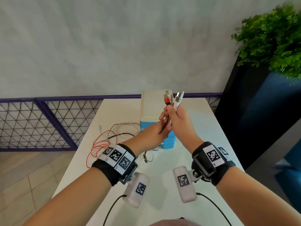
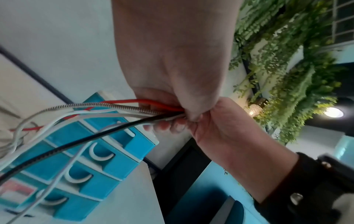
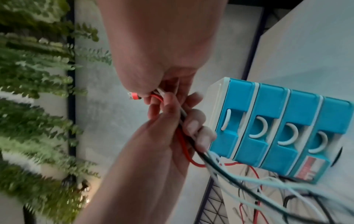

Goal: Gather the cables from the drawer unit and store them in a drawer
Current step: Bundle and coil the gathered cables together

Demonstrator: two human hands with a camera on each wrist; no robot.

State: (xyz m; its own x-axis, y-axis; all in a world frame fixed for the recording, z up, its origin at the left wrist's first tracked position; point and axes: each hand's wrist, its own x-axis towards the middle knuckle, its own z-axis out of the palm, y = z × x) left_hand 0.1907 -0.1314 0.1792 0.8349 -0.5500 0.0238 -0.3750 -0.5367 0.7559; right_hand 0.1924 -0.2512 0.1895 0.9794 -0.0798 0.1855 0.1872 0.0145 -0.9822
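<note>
Several cables, red, white, black and braided, are bunched together. My right hand (image 1: 173, 111) grips the bunch near its plugs (image 1: 173, 99), which stick up above the fist. Just below it my left hand (image 1: 163, 127) holds the same bunch (image 2: 134, 109). A red plug (image 3: 133, 96) pokes out past my right hand (image 3: 162, 68), and my left hand (image 3: 172, 133) wraps the strands under it. The rest of the cables (image 1: 105, 141) trail in loops on the white table (image 1: 203, 128), left of the drawer unit (image 1: 152, 110). Its blue drawer fronts (image 3: 277, 128) look closed.
The drawer unit (image 2: 91, 153) stands near the table's far edge, right behind my hands. A dark planter (image 1: 260, 111) with a green plant (image 1: 273, 41) stands to the right of the table. A purple mesh railing (image 1: 40, 123) runs along behind and to the left.
</note>
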